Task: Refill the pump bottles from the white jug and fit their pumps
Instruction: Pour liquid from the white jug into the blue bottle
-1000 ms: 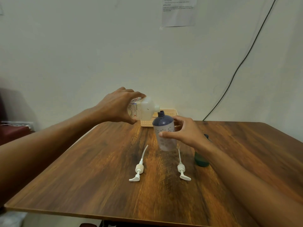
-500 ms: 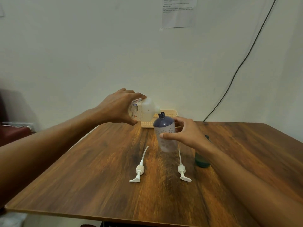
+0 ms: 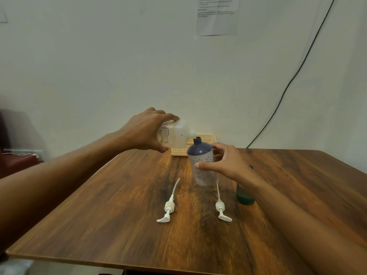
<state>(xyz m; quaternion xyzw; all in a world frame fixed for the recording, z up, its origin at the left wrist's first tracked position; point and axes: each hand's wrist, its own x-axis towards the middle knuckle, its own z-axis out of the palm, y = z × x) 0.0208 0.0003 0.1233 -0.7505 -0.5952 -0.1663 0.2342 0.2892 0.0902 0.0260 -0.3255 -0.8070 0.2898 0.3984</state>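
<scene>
Wooden table [image 3: 119,225] (pumps [image 3: 168,207], bottles [image 3: 202,165], basket [image 3: 206,139])

The jug [image 3: 176,134] was milky white with a blue-lettered label, the bottle [image 3: 202,162] navy-topped over a pale, dot-flowered body, both pumps [image 3: 167,209] [image 3: 222,209] white, the second bottle [image 3: 245,195] dark green, the basket [image 3: 206,138] cream, and the table [image 3: 119,215] streaky brown woodgrain.

Green bottle [image 3: 244,195]: upper part hidden behind right forearm. White jug [image 3: 174,135]: rear covered by left hand [image 3: 143,132]; label print illegible beyond "CHG". Wall notice [image 3: 216,15]: top cut off, text too small. Basket [image 3: 206,139]: mostly obscured.
</scene>
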